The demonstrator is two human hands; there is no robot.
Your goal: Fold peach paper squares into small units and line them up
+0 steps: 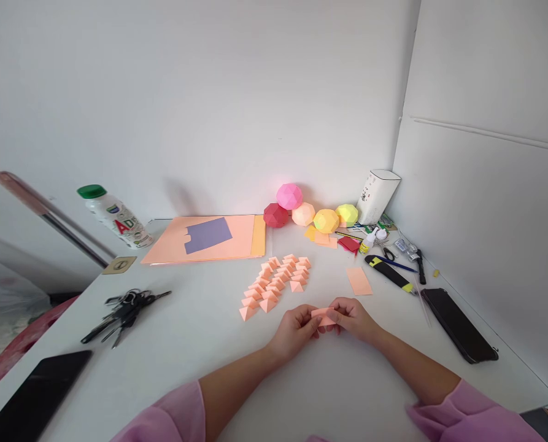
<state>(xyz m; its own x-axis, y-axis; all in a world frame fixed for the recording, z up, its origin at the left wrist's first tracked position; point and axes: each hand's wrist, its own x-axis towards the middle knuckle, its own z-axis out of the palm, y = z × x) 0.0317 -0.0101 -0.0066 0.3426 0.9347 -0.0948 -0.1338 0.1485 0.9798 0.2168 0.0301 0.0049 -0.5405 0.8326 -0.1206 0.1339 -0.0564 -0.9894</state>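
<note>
Between my left hand (296, 331) and my right hand (353, 318) is a small folded piece of peach paper (320, 315). The thumbs of both hands press on its front, and the fingers behind it are partly hidden. Just beyond my hands, several folded peach paper pieces (268, 294) stand in slanting rows, each with a raised point. A flat peach paper rectangle (359, 281) lies to the right of them.
Faceted paper balls (326, 221) sit by the wall. Peach sheets (167, 239) lie at the back left, near a white bottle (121, 221). Keys (129, 312) are on the left. A utility knife (388, 274), glue bottle (368, 241) and black phone (458, 324) lie right.
</note>
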